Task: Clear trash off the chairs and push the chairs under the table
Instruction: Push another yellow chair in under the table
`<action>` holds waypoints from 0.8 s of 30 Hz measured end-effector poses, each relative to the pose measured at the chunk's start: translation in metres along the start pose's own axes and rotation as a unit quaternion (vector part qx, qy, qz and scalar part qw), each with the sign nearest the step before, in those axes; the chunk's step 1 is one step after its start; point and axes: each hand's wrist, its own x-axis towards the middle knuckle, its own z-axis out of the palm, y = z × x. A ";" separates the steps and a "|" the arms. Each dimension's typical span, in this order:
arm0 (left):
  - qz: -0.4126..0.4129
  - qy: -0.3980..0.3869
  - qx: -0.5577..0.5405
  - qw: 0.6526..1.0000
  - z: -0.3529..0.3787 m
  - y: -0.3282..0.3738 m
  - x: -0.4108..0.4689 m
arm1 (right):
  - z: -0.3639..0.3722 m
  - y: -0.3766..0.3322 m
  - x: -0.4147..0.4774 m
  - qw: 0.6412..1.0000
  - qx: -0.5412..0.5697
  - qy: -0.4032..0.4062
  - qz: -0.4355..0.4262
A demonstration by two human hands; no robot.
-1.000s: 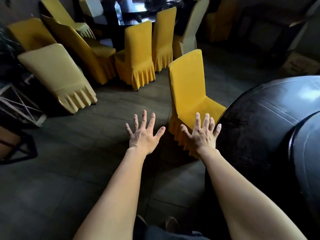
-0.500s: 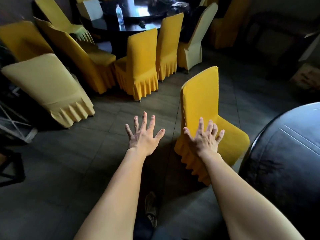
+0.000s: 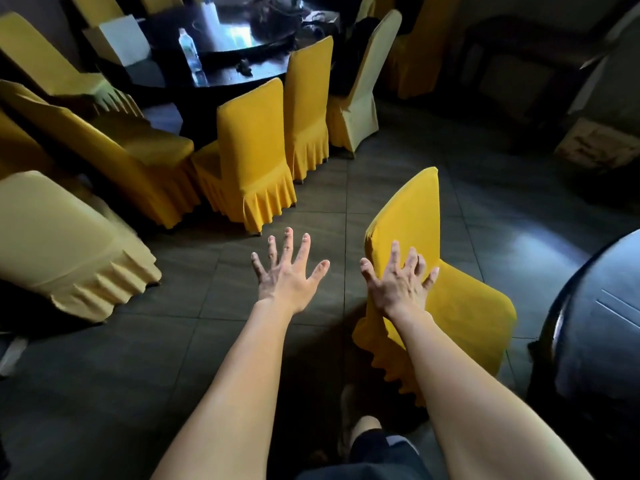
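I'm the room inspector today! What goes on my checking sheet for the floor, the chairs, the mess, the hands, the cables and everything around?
Surface: dark tiled floor.
Job's things: nearest yellow chair stands apart from the dark table, not pushed under; no trash seen on its seat.
Clutter: water bottle and dark bits on the far table.
Hands: left hand spread above the floor; right hand spread at the chair's back, contact unclear.
Cables: nothing seen.
Surroundings: more yellow chairs round the far table; dim room.

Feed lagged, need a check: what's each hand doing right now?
Left hand: open, fingers spread, holding nothing.
Right hand: open, fingers spread at the yellow chair back; contact unclear.
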 end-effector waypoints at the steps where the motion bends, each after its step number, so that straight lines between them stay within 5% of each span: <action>1: 0.004 -0.005 0.003 1.000 0.001 0.003 0.017 | 0.003 -0.002 0.016 1.000 0.001 0.000 0.005; 14: 0.083 -0.050 0.072 0.993 -0.020 0.104 0.252 | -0.005 0.015 0.239 0.990 0.082 -0.008 0.114; 24: 0.298 -0.104 0.142 0.938 0.000 0.228 0.343 | -0.019 0.087 0.309 0.950 0.137 0.026 0.278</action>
